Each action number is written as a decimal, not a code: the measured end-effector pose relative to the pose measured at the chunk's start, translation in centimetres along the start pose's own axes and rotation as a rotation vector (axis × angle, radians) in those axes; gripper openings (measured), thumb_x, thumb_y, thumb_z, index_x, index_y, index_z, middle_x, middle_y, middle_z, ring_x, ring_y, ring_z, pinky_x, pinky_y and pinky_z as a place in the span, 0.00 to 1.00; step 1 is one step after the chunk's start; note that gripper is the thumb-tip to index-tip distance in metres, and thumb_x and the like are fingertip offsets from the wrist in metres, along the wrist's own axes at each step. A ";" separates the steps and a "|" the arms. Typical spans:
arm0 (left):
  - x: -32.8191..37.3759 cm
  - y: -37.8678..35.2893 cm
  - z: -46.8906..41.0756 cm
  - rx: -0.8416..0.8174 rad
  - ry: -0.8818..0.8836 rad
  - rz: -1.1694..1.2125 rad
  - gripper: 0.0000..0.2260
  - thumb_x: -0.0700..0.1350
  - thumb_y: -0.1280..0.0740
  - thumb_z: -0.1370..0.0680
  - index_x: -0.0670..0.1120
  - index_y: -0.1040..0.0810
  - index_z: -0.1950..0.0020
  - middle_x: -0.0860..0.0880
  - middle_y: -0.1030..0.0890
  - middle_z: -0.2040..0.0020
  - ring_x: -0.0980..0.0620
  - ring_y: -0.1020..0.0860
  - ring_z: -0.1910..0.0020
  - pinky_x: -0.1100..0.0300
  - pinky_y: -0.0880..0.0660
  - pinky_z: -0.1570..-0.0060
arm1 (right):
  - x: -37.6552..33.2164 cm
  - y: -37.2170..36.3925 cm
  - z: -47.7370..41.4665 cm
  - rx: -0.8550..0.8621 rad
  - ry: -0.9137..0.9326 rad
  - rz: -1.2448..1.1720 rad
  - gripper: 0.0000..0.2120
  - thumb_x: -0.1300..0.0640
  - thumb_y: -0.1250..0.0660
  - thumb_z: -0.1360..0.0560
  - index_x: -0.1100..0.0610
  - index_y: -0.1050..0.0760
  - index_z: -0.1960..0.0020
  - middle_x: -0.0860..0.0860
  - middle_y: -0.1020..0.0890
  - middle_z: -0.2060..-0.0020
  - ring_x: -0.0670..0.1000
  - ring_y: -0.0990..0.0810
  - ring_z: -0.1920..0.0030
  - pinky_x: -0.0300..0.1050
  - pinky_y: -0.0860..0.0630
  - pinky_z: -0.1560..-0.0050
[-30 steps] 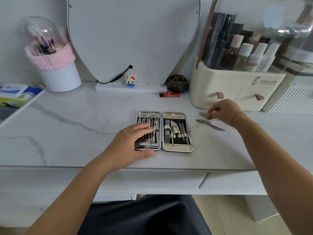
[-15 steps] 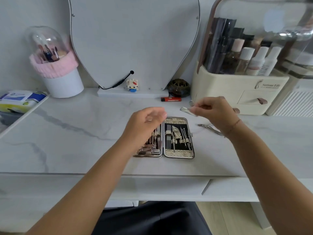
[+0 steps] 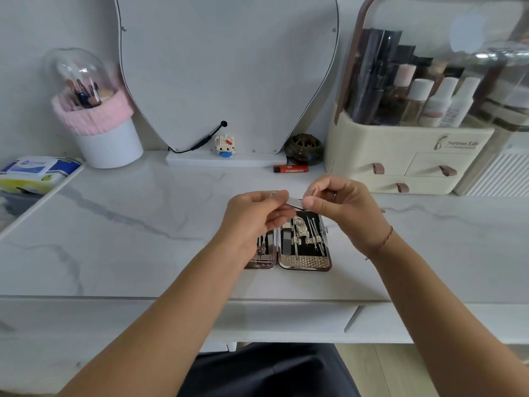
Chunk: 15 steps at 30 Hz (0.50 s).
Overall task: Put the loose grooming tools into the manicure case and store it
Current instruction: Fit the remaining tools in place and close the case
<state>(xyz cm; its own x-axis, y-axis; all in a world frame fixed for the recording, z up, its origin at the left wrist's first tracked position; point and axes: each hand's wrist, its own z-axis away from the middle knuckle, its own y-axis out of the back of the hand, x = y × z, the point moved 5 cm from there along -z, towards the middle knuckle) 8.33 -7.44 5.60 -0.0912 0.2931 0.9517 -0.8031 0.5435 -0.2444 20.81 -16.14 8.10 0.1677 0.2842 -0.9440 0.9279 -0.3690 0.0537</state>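
White marble surface (image 3: 143, 224) runs below a mirror (image 3: 226, 73), with a brush pot (image 3: 106, 138) at the back left, a cream organizer (image 3: 400, 156) at the back right, and a red lighter (image 3: 290, 168) lying between them near the mirror's base. The case (image 3: 305, 262) lies open and flat on the surface near its front edge. Its right half is in plain view with implements strapped in, and its left half is mostly hidden behind the left wrist. A second ago the left hand (image 3: 257, 213) lay flat on that left half while the right hand (image 3: 343, 207) reached to the loose pieces on the surface to the right of the case. Half a second ago the right hand alone had a small metal tool (image 3: 294, 202) raised, and the left hand hovered, holding nothing. Now both hands have met above the far end of the case and share the tool. The left hand's curled fingers and thumb pinch its left end, and the right hand's thumb and fingers pinch its right end. The tool hangs in the air between them, tilted down toward the right and clear of the case and the surface. What kind of tool it is cannot be told.
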 end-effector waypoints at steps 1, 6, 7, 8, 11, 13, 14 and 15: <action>-0.2 0.1 -0.2 0.012 0.047 0.069 0.05 0.40 0.30 0.26 0.39 0.21 0.54 0.44 0.16 0.64 0.51 0.17 0.64 0.65 0.23 0.68 | 0.0 -0.1 0.1 0.020 0.010 0.035 0.07 0.59 0.27 0.36 0.59 0.24 0.61 0.48 0.20 0.68 0.49 0.23 0.64 0.41 0.24 0.59; -0.7 -0.3 -0.5 0.005 0.082 0.213 0.04 0.38 0.32 0.25 0.38 0.22 0.53 0.43 0.16 0.64 0.51 0.17 0.65 0.65 0.22 0.67 | 0.5 0.2 0.5 0.254 0.015 0.108 0.02 0.65 0.31 0.28 0.59 0.23 0.58 0.52 0.21 0.69 0.43 0.26 0.72 0.32 0.27 0.67; -0.7 -0.4 -0.5 -0.006 0.068 0.204 0.04 0.38 0.32 0.25 0.38 0.22 0.53 0.43 0.16 0.64 0.51 0.17 0.64 0.65 0.22 0.66 | 0.8 0.4 0.5 0.295 -0.019 0.058 0.01 0.64 0.32 0.27 0.60 0.22 0.55 0.53 0.21 0.69 0.43 0.26 0.72 0.32 0.27 0.68; -0.8 -0.5 -0.6 -0.014 0.055 0.190 0.04 0.39 0.32 0.25 0.38 0.22 0.54 0.43 0.16 0.64 0.51 0.17 0.64 0.65 0.22 0.66 | 1.2 0.6 0.5 0.325 -0.052 -0.001 0.03 0.63 0.34 0.25 0.62 0.22 0.54 0.52 0.20 0.69 0.44 0.25 0.72 0.33 0.27 0.68; -0.7 -0.7 -0.6 -0.040 0.050 0.144 0.04 0.39 0.31 0.26 0.38 0.21 0.55 0.44 0.16 0.64 0.51 0.17 0.64 0.65 0.22 0.67 | 1.9 0.9 0.2 0.319 -0.104 -0.084 0.08 0.61 0.38 0.23 0.61 0.21 0.53 0.51 0.19 0.69 0.46 0.25 0.71 0.35 0.28 0.67; -0.6 -0.7 -0.8 -0.066 0.065 0.119 0.04 0.39 0.31 0.26 0.38 0.21 0.54 0.43 0.16 0.63 0.51 0.17 0.64 0.65 0.22 0.66 | 1.9 1.1 0.0 0.290 -0.106 -0.060 0.10 0.60 0.39 0.22 0.63 0.21 0.53 0.53 0.20 0.68 0.47 0.25 0.70 0.36 0.28 0.67; -0.6 -0.8 -0.9 -0.081 0.054 0.075 0.04 0.40 0.32 0.25 0.39 0.21 0.54 0.43 0.16 0.61 0.51 0.17 0.63 0.65 0.22 0.65 | 1.9 1.3 -0.2 0.295 -0.116 -0.036 0.10 0.61 0.40 0.22 0.63 0.21 0.53 0.54 0.20 0.68 0.46 0.26 0.71 0.35 0.28 0.68; -0.4 -0.6 -1.1 -0.079 -0.005 -0.045 0.05 0.41 0.33 0.24 0.40 0.21 0.53 0.44 0.16 0.59 0.52 0.17 0.61 0.64 0.21 0.62 | 2.0 1.7 -0.5 0.318 -0.139 -0.003 0.10 0.61 0.40 0.22 0.64 0.21 0.54 0.55 0.21 0.68 0.46 0.26 0.72 0.35 0.29 0.69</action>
<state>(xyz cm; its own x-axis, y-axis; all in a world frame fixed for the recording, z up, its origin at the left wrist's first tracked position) 9.51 -7.08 5.14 -0.0590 0.2631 0.9630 -0.7572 0.6168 -0.2149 22.87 -15.79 6.42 0.0976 0.1703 -0.9805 0.7743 -0.6320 -0.0327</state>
